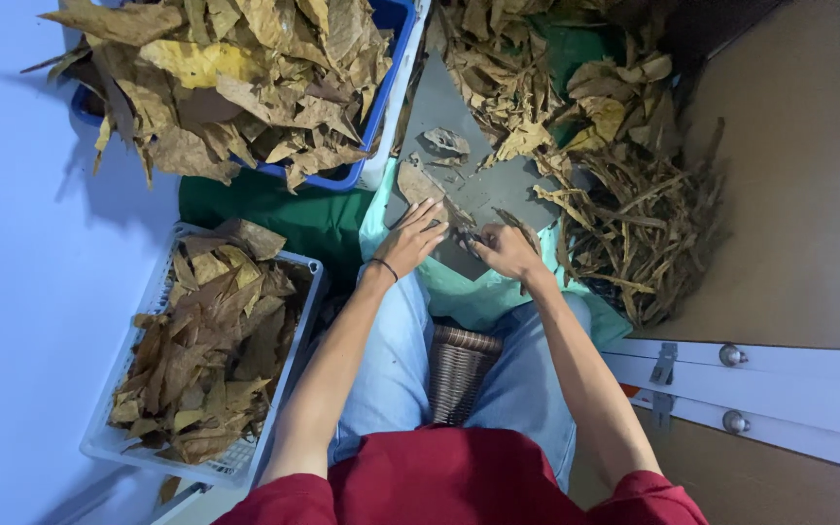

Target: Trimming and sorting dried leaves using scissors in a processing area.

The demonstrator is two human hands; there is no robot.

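My left hand [413, 236] presses a dried brown leaf [424, 187] flat on a grey board [459, 102], fingers spread toward the right. My right hand [506, 250] is closed on the leaf's dark stem end [466, 234], just beside the left fingertips. Both hands meet at the near edge of the board, over a teal cloth [459, 292] on my lap. A thin dark band circles my left wrist.
A blue tub [386, 73] heaped with dried leaves stands at the upper left. A white mesh basket [289, 374] of flattened leaves sits at my left. Loose leaves and a pile of stripped stems [639, 233] lie at the right. A woven stool [459, 365] shows between my knees.
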